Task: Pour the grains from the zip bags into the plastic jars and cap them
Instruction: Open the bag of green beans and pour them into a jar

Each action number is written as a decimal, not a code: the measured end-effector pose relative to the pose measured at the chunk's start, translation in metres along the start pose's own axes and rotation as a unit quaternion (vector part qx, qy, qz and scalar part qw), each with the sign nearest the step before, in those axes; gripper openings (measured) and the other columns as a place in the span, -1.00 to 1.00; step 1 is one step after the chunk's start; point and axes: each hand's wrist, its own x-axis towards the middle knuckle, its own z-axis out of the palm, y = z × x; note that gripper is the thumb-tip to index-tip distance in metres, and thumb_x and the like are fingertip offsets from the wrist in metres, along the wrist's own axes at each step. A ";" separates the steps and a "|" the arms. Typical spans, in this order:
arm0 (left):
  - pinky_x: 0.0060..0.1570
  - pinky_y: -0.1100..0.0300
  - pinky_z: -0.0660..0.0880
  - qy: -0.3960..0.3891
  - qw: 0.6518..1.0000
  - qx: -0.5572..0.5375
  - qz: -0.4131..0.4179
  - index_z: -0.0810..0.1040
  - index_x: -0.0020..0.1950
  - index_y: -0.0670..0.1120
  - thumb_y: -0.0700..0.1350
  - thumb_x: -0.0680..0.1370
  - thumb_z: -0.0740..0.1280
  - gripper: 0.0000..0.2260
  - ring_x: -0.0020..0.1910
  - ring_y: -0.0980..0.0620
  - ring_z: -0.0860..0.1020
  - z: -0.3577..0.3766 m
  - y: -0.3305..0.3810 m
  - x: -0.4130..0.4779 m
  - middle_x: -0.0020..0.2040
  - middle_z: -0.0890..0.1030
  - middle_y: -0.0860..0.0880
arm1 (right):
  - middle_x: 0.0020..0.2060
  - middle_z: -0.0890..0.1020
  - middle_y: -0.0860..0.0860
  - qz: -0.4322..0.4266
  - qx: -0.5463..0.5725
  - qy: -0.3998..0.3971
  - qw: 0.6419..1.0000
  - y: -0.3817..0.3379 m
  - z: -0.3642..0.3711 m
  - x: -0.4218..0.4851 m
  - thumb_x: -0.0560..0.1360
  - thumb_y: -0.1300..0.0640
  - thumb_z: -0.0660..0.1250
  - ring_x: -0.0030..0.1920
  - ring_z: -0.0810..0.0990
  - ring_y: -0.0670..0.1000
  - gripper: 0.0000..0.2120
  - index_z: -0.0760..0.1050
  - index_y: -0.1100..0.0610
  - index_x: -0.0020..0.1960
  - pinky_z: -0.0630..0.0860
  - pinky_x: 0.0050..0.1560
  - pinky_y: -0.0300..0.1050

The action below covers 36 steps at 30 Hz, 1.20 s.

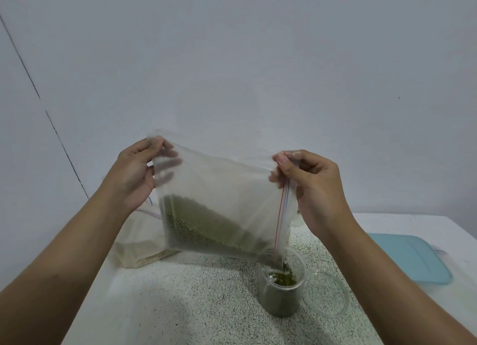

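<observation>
You hold the zip bag [219, 189] up over the table [193, 293], tilted so its zip edge runs down the right side. Your left hand [134, 171] pinches the upper left corner, thumb in front and fingers showing through the plastic behind. Your right hand [315, 187] pinches the top of the zip edge between thumb and curled fingers. The green grains [206, 228] lie banked along the low side and run out of the bottom right corner into the plastic jar [281, 293], which stands unheld directly beneath. That is your main risk: nothing steadies the jar, so if the bag's corner drags on its rim, it could tip or skid. The mouth is narrow and the soft opening could widen or swing, sending grains onto the table. The jar looks dark with grains well up its wall, and much remains in the bag, so raising your left hand further could dump the pile at once and overflow it. The clear lid [326, 295] lies just beside the jar and may catch strays. A second bag of pale grains [136, 244] stands behind on the left, and a blue tray [413, 257] is well apart on the right.
</observation>
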 end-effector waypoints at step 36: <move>0.00 0.01 0.51 0.000 1.000 0.004 0.000 0.60 -0.08 -0.06 -0.04 0.67 0.28 -0.80 -0.09 0.00 0.72 0.006 0.003 0.001 -0.15 0.68 0.00 | -0.29 0.67 0.10 -0.004 0.001 -0.005 1.000 -0.003 -0.004 0.001 0.42 0.23 0.46 -0.31 0.63 0.09 -0.92 0.66 0.24 -0.12 0.48 -0.26 -0.10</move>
